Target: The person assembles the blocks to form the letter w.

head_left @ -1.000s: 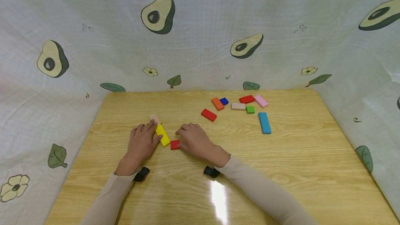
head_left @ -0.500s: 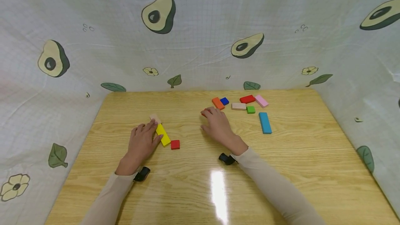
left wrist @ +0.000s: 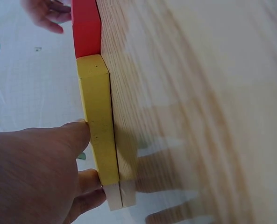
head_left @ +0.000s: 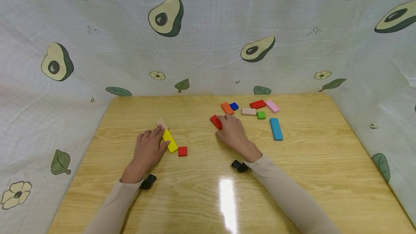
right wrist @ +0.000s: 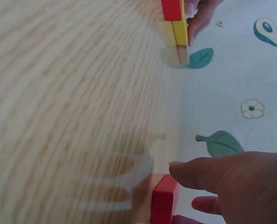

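Observation:
In the head view, my left hand [head_left: 149, 151] rests on a line of blocks. Its thumb lies on the yellow block [head_left: 170, 142] and its fingertips touch the joint with a beige block [head_left: 161, 122]. A small red block [head_left: 182, 151] meets the yellow block's near end. Farther right, my right hand [head_left: 233, 133] has its curled fingers over a longer red block [head_left: 215, 121], hiding its right part. In the right wrist view, the thumb tip is right at the end of that red block [right wrist: 163, 200], with other fingertips along its side.
Behind the right hand lie an orange block [head_left: 226, 108], a blue block [head_left: 234, 106], a pale block [head_left: 248, 112], a green block [head_left: 261, 115], another red block [head_left: 258, 104] and a pink block [head_left: 272, 106]. A long light-blue block [head_left: 276, 129] lies farther right. Patterned cloth [head_left: 208, 46] borders the table.
My right hand has left the small red block and moved right and away to the longer red block, which is now turned slightly. The left hand has stayed in place.

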Action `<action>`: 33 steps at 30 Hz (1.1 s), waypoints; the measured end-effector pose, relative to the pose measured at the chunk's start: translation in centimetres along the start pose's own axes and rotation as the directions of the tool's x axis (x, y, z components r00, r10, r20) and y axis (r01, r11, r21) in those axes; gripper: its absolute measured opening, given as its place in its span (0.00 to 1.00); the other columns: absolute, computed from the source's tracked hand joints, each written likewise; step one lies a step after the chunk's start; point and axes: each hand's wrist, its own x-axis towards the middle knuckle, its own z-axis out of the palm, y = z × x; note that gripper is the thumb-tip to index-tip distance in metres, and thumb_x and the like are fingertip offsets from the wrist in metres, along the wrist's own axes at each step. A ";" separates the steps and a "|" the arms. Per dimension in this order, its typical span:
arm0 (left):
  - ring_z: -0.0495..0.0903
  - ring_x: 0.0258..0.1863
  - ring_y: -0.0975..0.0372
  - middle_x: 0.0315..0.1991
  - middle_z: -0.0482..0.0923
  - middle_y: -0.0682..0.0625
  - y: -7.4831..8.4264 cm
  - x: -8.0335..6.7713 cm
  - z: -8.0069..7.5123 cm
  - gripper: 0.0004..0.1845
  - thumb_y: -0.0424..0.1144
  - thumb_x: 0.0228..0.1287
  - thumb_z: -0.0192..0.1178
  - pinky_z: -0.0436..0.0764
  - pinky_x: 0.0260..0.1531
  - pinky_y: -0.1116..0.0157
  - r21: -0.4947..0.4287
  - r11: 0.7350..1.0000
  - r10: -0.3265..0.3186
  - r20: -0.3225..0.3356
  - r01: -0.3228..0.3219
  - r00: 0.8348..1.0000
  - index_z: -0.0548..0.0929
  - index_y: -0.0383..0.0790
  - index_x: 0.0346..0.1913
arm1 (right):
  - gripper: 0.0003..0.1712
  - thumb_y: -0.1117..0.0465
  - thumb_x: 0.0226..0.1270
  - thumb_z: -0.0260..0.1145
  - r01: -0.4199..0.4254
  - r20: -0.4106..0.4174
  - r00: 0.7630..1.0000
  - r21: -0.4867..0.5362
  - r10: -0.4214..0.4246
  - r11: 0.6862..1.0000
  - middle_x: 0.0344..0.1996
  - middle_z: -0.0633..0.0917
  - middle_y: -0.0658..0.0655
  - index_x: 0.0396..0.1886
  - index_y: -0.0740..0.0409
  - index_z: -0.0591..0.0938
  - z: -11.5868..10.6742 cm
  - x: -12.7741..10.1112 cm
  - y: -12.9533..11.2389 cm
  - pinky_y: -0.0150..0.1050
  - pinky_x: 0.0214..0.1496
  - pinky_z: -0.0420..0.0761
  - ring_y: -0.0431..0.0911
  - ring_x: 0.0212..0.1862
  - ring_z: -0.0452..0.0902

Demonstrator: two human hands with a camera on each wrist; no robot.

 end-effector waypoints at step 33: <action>0.62 0.59 0.44 0.66 0.62 0.42 0.0 -0.1 0.2 0.32 0.51 0.64 0.57 0.57 0.57 0.44 0.001 1.000 0.008 -0.014 -0.008 1.000 0.68 0.37 0.66 | 0.32 0.52 0.53 0.71 0.240 0.092 0.966 0.028 -0.242 0.970 0.51 0.77 0.54 0.58 0.58 0.76 0.7 0.5 -1.2 0.45 0.52 0.70 0.51 0.52 0.70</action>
